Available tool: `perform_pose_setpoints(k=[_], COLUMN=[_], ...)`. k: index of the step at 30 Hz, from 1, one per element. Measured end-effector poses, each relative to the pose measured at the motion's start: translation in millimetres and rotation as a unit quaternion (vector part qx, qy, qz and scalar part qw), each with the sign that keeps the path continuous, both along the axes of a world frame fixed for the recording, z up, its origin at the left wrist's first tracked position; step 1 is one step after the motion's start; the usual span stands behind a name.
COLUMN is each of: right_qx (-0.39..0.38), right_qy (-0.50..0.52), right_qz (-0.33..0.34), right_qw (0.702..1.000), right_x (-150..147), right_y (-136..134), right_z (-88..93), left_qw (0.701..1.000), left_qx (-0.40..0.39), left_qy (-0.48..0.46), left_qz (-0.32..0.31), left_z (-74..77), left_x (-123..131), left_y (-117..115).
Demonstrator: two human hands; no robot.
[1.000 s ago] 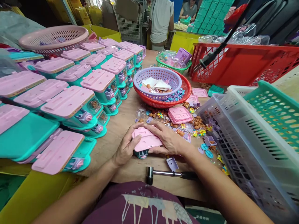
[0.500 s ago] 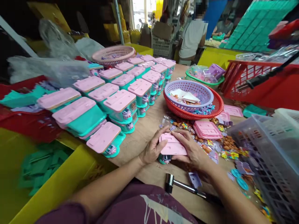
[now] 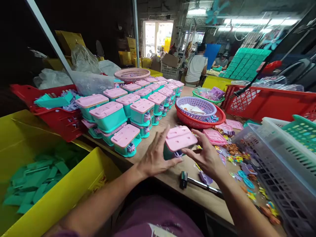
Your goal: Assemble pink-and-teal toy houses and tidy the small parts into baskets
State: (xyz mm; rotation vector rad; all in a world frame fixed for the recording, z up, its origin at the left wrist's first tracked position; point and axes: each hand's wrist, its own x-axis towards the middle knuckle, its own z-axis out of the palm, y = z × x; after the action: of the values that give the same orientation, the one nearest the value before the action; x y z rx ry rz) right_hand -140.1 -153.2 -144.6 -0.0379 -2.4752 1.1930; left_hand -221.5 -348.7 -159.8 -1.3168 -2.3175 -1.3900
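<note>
Between my two hands is a small plastic toy box (image 3: pixel 181 138) with a pink lid and a teal body. My left hand (image 3: pixel 154 156) holds its left side, fingers along the wall and thumb across the front. From the right, my right hand (image 3: pixel 207 153) grips the box with its fingertips at the side and front. The underside of the box is hidden. A hammer (image 3: pixel 184 180) lies on the table just below, its handle pointing right. Similar boxes (image 3: pixel 125 135) stand in stacked rows to the left.
A purple basket (image 3: pixel 181 102) sits in a red one (image 3: pixel 182 122) beyond my hands. Loose small parts and pink lids (image 3: pixel 214 136) cover the right side, beside a clear crate (image 3: pixel 261 154). At left stand a yellow bin (image 3: pixel 49 194) and red crate (image 3: pixel 56 120). People are farther back.
The toy box has tilted, and my hands have shifted from its lid to its sides, with my left fingers more spread. The head view has tipped up, showing more of the room.
</note>
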Motion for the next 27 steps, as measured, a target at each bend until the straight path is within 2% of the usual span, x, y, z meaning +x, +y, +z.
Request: perform_pose_setpoints(k=[3, 5, 7, 9, 13, 15, 18, 20, 23, 25, 27], right_qx=[0.006, 0.034, 0.059, 0.066, 0.047, 0.049, 0.056, 0.087, 0.174, 0.228, 0.266], right_qy=[0.040, 0.059, 0.071, 0.069, 0.083, 0.103, 0.106, 0.093, 0.030, -0.034, -0.101], right_qz=[0.020, 0.038, 0.049, 0.037, -0.071, -0.106, -0.130, -0.140, -0.195, -0.293, -0.407], right_qw=[0.999, 0.997, 0.994, 0.995, 0.993, 0.988, 0.984, 0.982, 0.965, 0.928, 0.868], right_x=[-13.2, -22.8, -30.2, -34.3, -31.0, -26.2, -24.0, -21.0, 5.9, 40.5, 80.2], right_y=[-33.8, -47.8, -52.3, -50.1, -49.4, -57.4, -63.9, -52.2, -10.5, 23.1, 52.3], right_z=[24.9, 27.3, 15.7, -6.5, -55.2, -69.2, -73.4, -69.1, -61.2, -60.1, -64.5], left_qw=[0.995, 0.991, 0.991, 0.993, 0.996, 0.996, 0.993, 0.986, 0.972, 0.969, 0.963], left_qx=[0.058, 0.080, 0.079, 0.057, -0.019, -0.040, -0.055, -0.072, -0.073, -0.054, -0.052], left_qy=[0.035, 0.035, 0.021, 0.002, 0.012, 0.034, 0.074, 0.116, 0.190, 0.233, 0.265], left_qz=[0.071, 0.101, 0.111, 0.104, 0.082, 0.075, 0.081, 0.101, 0.115, 0.068, -0.024], left_z=[17.2, 13.6, -2.1, -24.3, -61.0, -68.5, -66.2, -58.5, -43.6, -35.0, -29.0], left_x=[4.4, 4.6, 3.4, 1.4, -6.0, -12.4, -25.9, -32.5, -28.5, -18.1, -6.3], left_y=[-28.1, -38.7, -40.4, -34.6, -14.2, -3.8, 15.1, 30.1, 50.2, 63.6, 82.9])
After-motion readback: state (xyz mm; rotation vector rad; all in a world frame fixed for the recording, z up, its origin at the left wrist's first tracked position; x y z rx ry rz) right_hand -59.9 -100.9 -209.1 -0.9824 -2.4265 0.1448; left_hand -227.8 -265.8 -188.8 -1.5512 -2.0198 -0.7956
